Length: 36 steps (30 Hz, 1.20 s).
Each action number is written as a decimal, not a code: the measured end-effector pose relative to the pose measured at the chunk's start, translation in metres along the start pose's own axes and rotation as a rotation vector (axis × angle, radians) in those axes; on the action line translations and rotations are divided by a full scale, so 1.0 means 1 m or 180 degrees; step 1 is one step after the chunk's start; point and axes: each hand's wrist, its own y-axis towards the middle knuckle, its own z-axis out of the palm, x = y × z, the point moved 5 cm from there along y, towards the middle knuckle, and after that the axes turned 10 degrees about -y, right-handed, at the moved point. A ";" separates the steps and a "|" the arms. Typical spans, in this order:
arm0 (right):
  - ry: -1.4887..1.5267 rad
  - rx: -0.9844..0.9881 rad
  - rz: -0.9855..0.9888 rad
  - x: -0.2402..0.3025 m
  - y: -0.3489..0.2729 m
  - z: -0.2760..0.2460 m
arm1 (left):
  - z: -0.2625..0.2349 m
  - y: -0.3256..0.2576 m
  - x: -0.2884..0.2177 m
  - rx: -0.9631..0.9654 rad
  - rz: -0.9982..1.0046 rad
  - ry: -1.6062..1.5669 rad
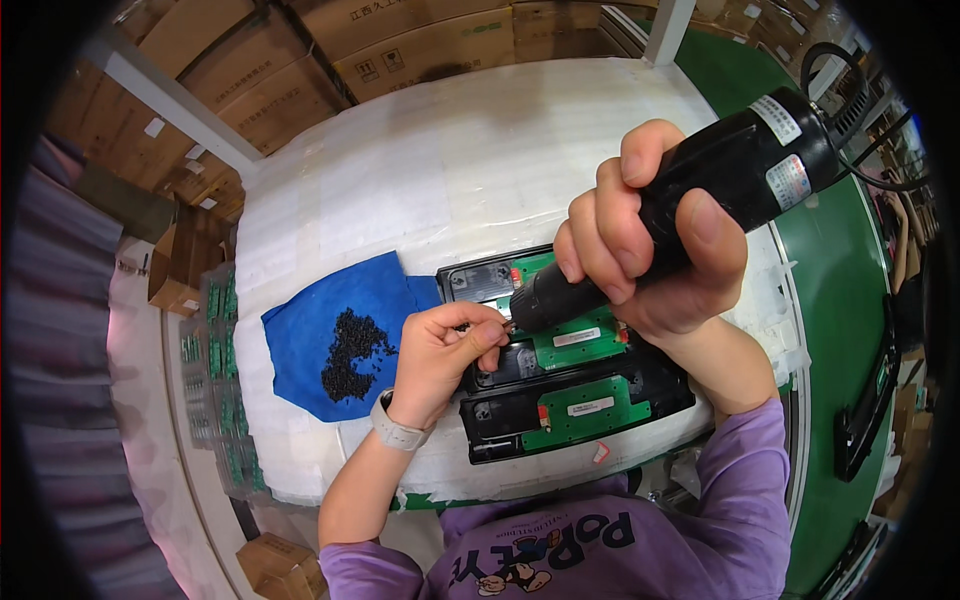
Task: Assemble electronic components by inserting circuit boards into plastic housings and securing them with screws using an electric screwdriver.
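Observation:
My right hand (650,235) grips a black corded electric screwdriver (735,165), tilted with its nose down to the left. My left hand (450,350) has thumb and fingers pinched at the screwdriver's tip; whatever sits between them is too small to make out. Below both hands lie black plastic housings side by side, each with a green circuit board in it. The nearest housing (490,430) shows its board (600,408) with a white label and a red part; the others are partly covered by the screwdriver and my hands.
Left of the housings, a pile of small black screws (350,360) rests on a blue cloth (300,330). Stacked green boards (215,390) stand by the left edge of the white-covered table (400,160). Cardboard boxes (420,50) line the back; a cable (855,110) trails from the screwdriver.

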 end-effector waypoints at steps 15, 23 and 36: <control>-0.0865 0.0127 0.0511 -0.017 0.009 -0.014 | -0.016 0.007 -0.012 -0.0570 0.0615 -0.0337; -0.1040 0.0209 0.0585 -0.032 0.009 -0.010 | -0.030 0.011 -0.016 -0.0726 0.0556 -0.0375; -0.1716 0.0567 0.0207 -0.033 0.011 0.008 | -0.031 0.018 -0.002 -0.0560 0.0182 -0.0081</control>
